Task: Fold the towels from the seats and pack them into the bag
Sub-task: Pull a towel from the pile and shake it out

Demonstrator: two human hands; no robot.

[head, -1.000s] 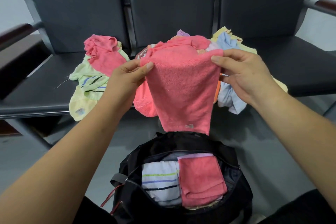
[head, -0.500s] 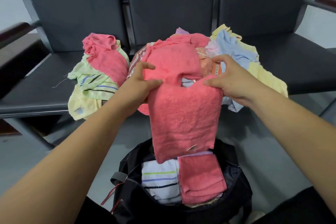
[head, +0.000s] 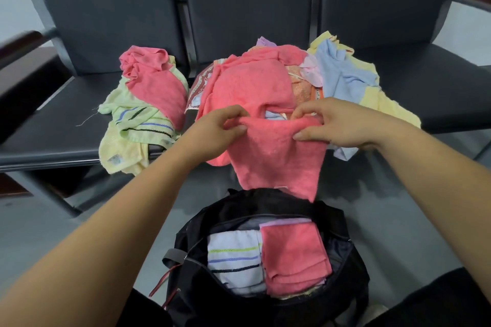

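The left hand [head: 216,129] and right hand [head: 338,125] are each pinching a top corner of the pink towel [head: 281,159], which is hanging in front of the seats [head: 66,119], above the bag [head: 268,206]. Levelling both corners and pulling the fold taut before halving again is probably the surest way to a flat packet.

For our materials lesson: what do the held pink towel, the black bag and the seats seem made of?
Pink towel: probably cotton terry, matte; fuzzy nap shows.
Black bag: likely thin synthetic fabric; creases, slight sheen.
Seats: leather or vinyl, can't tell which; smooth, dull gloss, padded panels.
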